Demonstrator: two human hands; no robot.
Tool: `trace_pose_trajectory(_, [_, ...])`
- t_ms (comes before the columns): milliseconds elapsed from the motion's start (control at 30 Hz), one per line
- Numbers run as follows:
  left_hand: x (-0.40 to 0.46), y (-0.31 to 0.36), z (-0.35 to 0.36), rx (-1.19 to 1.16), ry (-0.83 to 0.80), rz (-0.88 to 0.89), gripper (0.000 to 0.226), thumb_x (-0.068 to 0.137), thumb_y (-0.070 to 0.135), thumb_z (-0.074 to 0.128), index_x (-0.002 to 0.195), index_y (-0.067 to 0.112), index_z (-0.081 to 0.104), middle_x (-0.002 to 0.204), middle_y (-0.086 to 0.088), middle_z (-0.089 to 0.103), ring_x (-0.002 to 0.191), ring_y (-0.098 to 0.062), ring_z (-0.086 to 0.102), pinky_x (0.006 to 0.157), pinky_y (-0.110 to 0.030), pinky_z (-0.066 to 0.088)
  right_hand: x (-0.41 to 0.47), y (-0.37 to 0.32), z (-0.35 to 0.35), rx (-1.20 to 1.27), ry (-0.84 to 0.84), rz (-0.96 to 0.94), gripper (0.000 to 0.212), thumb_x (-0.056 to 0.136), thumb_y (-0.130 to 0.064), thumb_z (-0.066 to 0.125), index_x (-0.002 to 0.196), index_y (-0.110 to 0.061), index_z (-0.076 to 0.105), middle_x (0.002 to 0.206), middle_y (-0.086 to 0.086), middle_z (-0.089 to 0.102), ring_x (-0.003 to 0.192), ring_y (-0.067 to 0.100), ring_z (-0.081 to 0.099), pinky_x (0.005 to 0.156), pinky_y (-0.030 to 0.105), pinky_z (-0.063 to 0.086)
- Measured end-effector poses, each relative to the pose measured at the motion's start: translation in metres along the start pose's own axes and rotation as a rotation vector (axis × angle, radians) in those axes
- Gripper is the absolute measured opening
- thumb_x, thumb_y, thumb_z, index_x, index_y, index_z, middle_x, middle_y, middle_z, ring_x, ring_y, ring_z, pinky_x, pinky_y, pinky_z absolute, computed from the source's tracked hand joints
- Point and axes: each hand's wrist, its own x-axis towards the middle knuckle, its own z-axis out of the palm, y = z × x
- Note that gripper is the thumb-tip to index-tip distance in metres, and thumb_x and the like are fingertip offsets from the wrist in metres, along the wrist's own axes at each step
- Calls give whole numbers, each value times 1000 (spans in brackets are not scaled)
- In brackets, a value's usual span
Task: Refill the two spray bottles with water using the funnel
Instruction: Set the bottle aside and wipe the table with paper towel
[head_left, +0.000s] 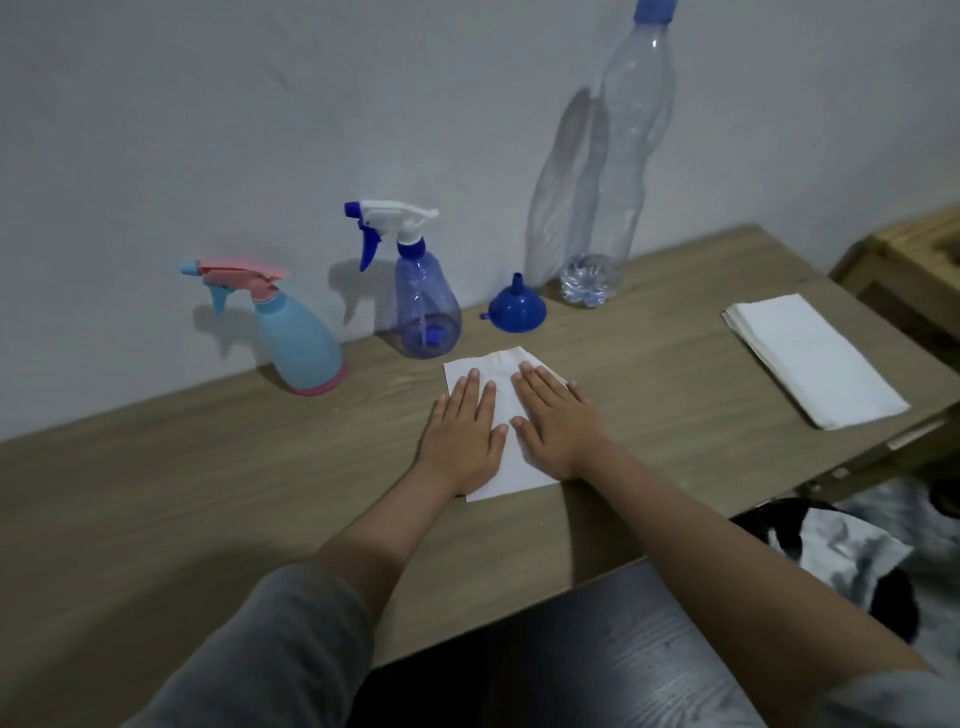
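Pale wall behind, wood-grain worktop (208, 493) against it. Left hand (462, 436) and right hand (556, 421) laid flat, fingers straight, palms pressing a white paper sheet (498, 364); nothing gripped by either. Just beyond the sheet: translucent blue spray bottle (427, 306), trigger head screwed on, apparently empty. Further left, near the wall: opaque light-blue spray bottle (298, 343) with pink trigger, contents not visible. Right of the blue bottle: blue funnel (517, 309), resting wide mouth down, spout up. Behind it: tall clear water bottle (618, 171), capped, only a little water visible at the base. Stack of white napkins (810, 358) well apart at right. Risks noted: supply likely too small for two refills; tall, nearly empty bottle easily toppled when reached for; both spray heads not yet removed; funnel in narrow neck liable to tip and spill.
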Motion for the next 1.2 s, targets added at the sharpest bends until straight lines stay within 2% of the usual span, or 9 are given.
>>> trace_pose_trajectory(233, [45, 50, 4, -12, 3, 47, 63, 100, 42, 21, 152, 14, -1, 160, -8, -10, 148, -23, -7, 117, -41, 0, -3, 63, -16, -5, 3, 27, 63, 98, -47, 16, 154, -21, 1, 162, -3, -4, 148, 11, -4, 118, 40, 1])
trace_pose_trajectory(433, [75, 97, 5, 6, -11, 89, 63, 100, 42, 21, 152, 13, 0, 160, -8, -9, 148, -22, -6, 117, -46, 2, -15, 117, -27, 11, 30, 56, 68, 92, -50, 8, 154, -22, 5, 162, -5, 0, 148, 9, -2, 118, 39, 3])
trace_pose_trajectory(700, [91, 154, 12, 10, -35, 141, 63, 100, 43, 20, 152, 14, 0, 160, -6, -9, 148, -21, -4, 116, -51, 3, -50, 166, -35, 14, 61, 128, 68, 91, -48, 8, 154, -23, 8, 162, -7, 1, 148, 6, -1, 117, 36, 2])
trace_pose_trajectory(933, [75, 176, 20, -1, -46, 176, 63, 99, 43, 19, 152, 15, 1, 161, -4, -8, 148, -19, -3, 115, -53, 4, -83, 172, -32, 0, 52, 191, 68, 92, -49, 7, 153, -20, 5, 161, -6, -3, 147, 6, -4, 118, 38, 0])
trace_pose_trajectory(1200, [21, 171, 25, -27, -51, 184, 62, 99, 43, 19, 152, 15, 1, 161, -2, -7, 148, -16, -3, 115, -53, 2, -114, 134, -20, -23, 49, 276, 69, 92, -49, 9, 153, -16, 3, 162, -1, -6, 148, 11, -7, 117, 42, -4])
